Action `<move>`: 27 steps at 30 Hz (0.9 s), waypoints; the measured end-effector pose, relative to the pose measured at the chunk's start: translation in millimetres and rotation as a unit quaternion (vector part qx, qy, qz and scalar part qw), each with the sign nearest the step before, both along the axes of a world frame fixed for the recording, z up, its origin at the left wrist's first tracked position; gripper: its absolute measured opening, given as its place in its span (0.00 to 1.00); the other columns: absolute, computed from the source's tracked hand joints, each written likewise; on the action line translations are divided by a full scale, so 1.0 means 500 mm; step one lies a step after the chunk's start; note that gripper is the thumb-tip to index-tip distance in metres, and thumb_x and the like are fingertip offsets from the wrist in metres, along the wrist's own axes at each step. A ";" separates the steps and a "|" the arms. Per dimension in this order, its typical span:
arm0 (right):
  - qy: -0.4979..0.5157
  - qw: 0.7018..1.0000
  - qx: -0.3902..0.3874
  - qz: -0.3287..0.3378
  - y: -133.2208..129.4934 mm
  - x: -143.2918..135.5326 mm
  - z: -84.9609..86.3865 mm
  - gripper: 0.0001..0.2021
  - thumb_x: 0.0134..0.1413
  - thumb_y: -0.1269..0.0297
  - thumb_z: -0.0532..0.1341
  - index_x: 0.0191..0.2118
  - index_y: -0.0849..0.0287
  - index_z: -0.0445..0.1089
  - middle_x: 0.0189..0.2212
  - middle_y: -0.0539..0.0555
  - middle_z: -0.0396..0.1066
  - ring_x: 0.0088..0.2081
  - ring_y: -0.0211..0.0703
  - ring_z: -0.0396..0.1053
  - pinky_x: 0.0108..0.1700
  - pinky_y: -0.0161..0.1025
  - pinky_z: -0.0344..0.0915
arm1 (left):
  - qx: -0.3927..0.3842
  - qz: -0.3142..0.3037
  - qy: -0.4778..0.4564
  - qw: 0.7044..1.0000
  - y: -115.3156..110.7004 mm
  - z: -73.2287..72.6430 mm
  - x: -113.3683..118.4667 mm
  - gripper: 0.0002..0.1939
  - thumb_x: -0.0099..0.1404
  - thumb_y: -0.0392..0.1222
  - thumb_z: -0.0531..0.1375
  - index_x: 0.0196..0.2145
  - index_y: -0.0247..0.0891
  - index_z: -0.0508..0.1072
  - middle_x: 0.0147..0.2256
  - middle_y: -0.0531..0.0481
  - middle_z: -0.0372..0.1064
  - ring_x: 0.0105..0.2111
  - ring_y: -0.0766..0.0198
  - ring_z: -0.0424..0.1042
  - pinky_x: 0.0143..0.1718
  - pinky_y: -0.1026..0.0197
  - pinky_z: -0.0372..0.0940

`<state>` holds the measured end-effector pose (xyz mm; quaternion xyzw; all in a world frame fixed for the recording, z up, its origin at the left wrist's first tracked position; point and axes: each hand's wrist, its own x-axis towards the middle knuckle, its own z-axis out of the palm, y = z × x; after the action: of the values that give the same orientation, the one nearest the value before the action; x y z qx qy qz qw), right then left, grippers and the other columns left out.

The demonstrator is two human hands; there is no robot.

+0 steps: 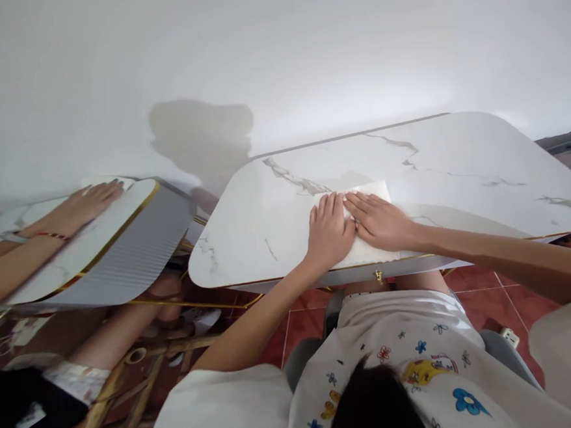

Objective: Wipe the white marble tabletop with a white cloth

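A white sheet, perhaps a paper napkin or thin cloth, lies on the white marble-patterned tabletop near its front edge. My left hand rests palm down on the sheet's left part, fingers stretched out and pointing away from me. Beside it, my right hand also lies flat on the sheet, its fingertips angled toward the left hand. The two hands touch or nearly touch at the thumbs and index fingers. Part of the sheet is hidden beneath them.
To the left, another person's hands lie flat on a similar marble-patterned table with gold trim. A small gold knob sits on my table's front. Behind stands a white wall; a bamboo chair is at lower left.
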<state>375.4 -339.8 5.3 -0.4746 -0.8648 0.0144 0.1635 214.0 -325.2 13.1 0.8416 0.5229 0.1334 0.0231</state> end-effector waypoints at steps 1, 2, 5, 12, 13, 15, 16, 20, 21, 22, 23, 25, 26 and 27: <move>-0.004 1.000 -0.004 -0.001 0.009 0.009 0.001 0.30 0.67 0.60 0.44 0.69 0.70 0.54 0.69 0.64 0.53 0.70 0.54 0.50 0.70 0.55 0.51 | -0.001 0.001 -0.002 1.000 0.009 -0.001 0.009 0.31 0.67 0.40 0.46 0.66 0.30 0.57 0.68 0.37 0.55 0.69 0.47 0.51 0.68 0.40 0.51; -0.008 1.000 -0.005 0.001 0.021 0.017 0.002 0.30 0.66 0.60 0.44 0.69 0.71 0.54 0.69 0.65 0.52 0.70 0.55 0.51 0.70 0.55 0.51 | -0.001 0.003 -0.005 1.000 0.021 -0.001 0.016 0.30 0.67 0.40 0.46 0.66 0.31 0.57 0.68 0.37 0.55 0.69 0.47 0.52 0.68 0.40 0.51; -0.011 1.000 0.004 0.019 0.076 0.032 0.000 0.31 0.66 0.60 0.44 0.68 0.74 0.54 0.69 0.68 0.52 0.70 0.58 0.51 0.69 0.57 0.51 | 0.008 0.007 -0.012 1.000 0.067 0.001 0.031 0.30 0.67 0.40 0.47 0.65 0.34 0.58 0.67 0.39 0.57 0.68 0.47 0.53 0.67 0.41 0.52; -0.006 1.000 -0.001 -0.007 0.248 0.048 -0.005 0.31 0.65 0.60 0.45 0.69 0.73 0.52 0.70 0.68 0.50 0.70 0.59 0.49 0.69 0.57 0.49 | 0.031 0.016 -0.017 0.999 0.222 0.013 0.059 0.26 0.66 0.40 0.47 0.60 0.38 0.64 0.61 0.40 0.65 0.64 0.51 0.59 0.64 0.46 0.56; -0.005 1.000 -0.003 -0.029 0.271 0.047 -0.003 0.32 0.65 0.60 0.45 0.69 0.75 0.52 0.70 0.69 0.50 0.70 0.59 0.49 0.69 0.57 0.48 | 0.031 0.021 -0.020 0.999 0.248 0.013 0.063 0.26 0.66 0.40 0.47 0.60 0.39 0.64 0.61 0.39 0.65 0.64 0.51 0.59 0.64 0.46 0.56; 0.004 0.996 -0.007 -0.086 0.315 0.044 0.002 0.32 0.64 0.60 0.46 0.68 0.77 0.52 0.70 0.71 0.50 0.70 0.60 0.48 0.69 0.57 0.48 | 0.030 0.024 -0.026 0.999 0.298 0.010 0.071 0.26 0.66 0.41 0.47 0.61 0.39 0.64 0.62 0.40 0.64 0.65 0.51 0.58 0.65 0.47 0.55; 0.010 0.993 -0.011 -0.114 0.335 0.042 0.005 0.32 0.64 0.60 0.46 0.67 0.78 0.53 0.69 0.71 0.51 0.70 0.61 0.49 0.69 0.57 0.48 | 0.029 0.023 -0.028 0.999 0.323 0.008 0.075 0.27 0.66 0.41 0.47 0.62 0.39 0.63 0.64 0.40 0.62 0.66 0.52 0.56 0.66 0.47 0.54; 0.018 0.984 -0.016 -0.175 0.409 0.041 0.007 0.29 0.63 0.63 0.45 0.63 0.81 0.57 0.66 0.74 0.56 0.68 0.60 0.53 0.67 0.54 0.50 | 0.012 0.021 -0.030 0.999 0.410 0.000 0.096 0.29 0.67 0.41 0.44 0.65 0.37 0.60 0.69 0.43 0.53 0.70 0.53 0.50 0.68 0.47 0.49; 0.019 0.984 -0.007 -0.179 0.427 0.043 0.005 0.28 0.64 0.65 0.44 0.62 0.80 0.58 0.65 0.74 0.57 0.67 0.60 0.53 0.67 0.54 0.50 | 0.011 0.024 -0.031 0.999 0.427 0.000 0.102 0.30 0.67 0.41 0.44 0.65 0.37 0.59 0.69 0.43 0.53 0.70 0.53 0.49 0.69 0.47 0.49; 0.020 0.983 0.003 -0.180 0.444 0.046 0.003 0.27 0.64 0.66 0.43 0.62 0.79 0.59 0.64 0.73 0.59 0.66 0.59 0.54 0.66 0.54 0.51 | 0.013 0.026 -0.032 0.999 0.444 0.000 0.107 0.29 0.68 0.41 0.43 0.65 0.37 0.60 0.69 0.44 0.54 0.70 0.53 0.50 0.69 0.48 0.49; 0.021 0.983 0.013 -0.180 0.461 0.050 0.001 0.26 0.64 0.67 0.42 0.61 0.78 0.60 0.63 0.73 0.60 0.65 0.59 0.56 0.66 0.54 0.52 | 0.018 0.027 -0.033 0.999 0.459 0.000 0.112 0.29 0.68 0.41 0.43 0.65 0.38 0.60 0.68 0.45 0.55 0.70 0.54 0.50 0.69 0.48 0.49; 0.023 0.983 0.030 -0.178 0.492 0.060 -0.004 0.25 0.64 0.67 0.42 0.58 0.75 0.62 0.61 0.72 0.63 0.64 0.59 0.57 0.64 0.54 0.53 | 0.027 0.026 -0.036 0.999 0.488 0.001 0.121 0.28 0.68 0.41 0.43 0.63 0.42 0.62 0.66 0.47 0.58 0.69 0.55 0.51 0.68 0.48 0.50; 0.024 0.983 0.035 -0.178 0.506 0.064 -0.007 0.24 0.65 0.67 0.42 0.57 0.74 0.63 0.60 0.72 0.63 0.63 0.59 0.58 0.64 0.55 0.54 | 0.030 0.024 -0.037 0.999 0.501 0.002 0.125 0.27 0.68 0.41 0.44 0.62 0.43 0.63 0.66 0.48 0.60 0.68 0.55 0.53 0.68 0.48 0.50; 0.025 0.983 0.037 -0.178 0.519 0.067 -0.009 0.24 0.65 0.67 0.42 0.56 0.74 0.64 0.59 0.72 0.64 0.62 0.59 0.59 0.63 0.55 0.54 | 0.031 0.021 -0.039 0.999 0.512 0.002 0.128 0.26 0.68 0.41 0.44 0.61 0.44 0.64 0.65 0.48 0.61 0.68 0.55 0.54 0.68 0.49 0.51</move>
<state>409.1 -80.4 0.8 -0.6142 -0.7619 -0.0351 0.2025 278.0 -69.0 13.9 0.8250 0.5346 0.1825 0.0142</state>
